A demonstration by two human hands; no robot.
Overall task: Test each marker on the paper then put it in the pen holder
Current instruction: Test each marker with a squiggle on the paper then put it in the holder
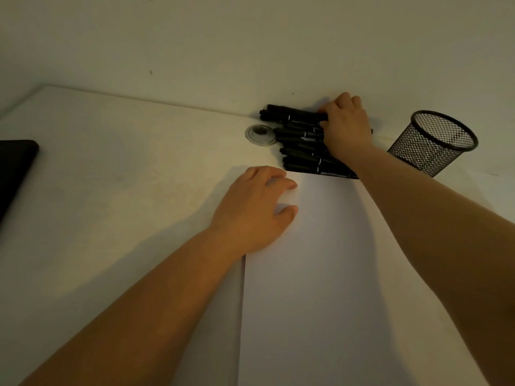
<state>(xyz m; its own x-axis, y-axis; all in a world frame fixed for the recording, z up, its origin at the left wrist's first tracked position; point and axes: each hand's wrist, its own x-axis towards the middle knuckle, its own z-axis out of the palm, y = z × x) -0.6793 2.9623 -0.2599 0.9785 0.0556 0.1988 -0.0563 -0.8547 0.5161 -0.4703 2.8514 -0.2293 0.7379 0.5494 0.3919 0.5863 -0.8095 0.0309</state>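
Observation:
Several black markers (pixel 299 147) lie side by side at the far edge of the table, just beyond the white paper (pixel 320 274). My right hand (pixel 347 126) reaches over the pile and its fingers curl round the end of the topmost black marker (pixel 292 115) by the wall. My left hand (pixel 253 210) rests on the paper's upper left corner with fingers loosely bent, holding nothing. The black mesh pen holder (pixel 432 143) stands to the right of the markers, tilted in the wide-angle view; its inside looks empty.
A round clear cable cap (pixel 260 135) sits in the table (pixel 111 176) left of the markers. A dark flat object (pixel 15 174) lies at the left edge. The wall rises directly behind the markers.

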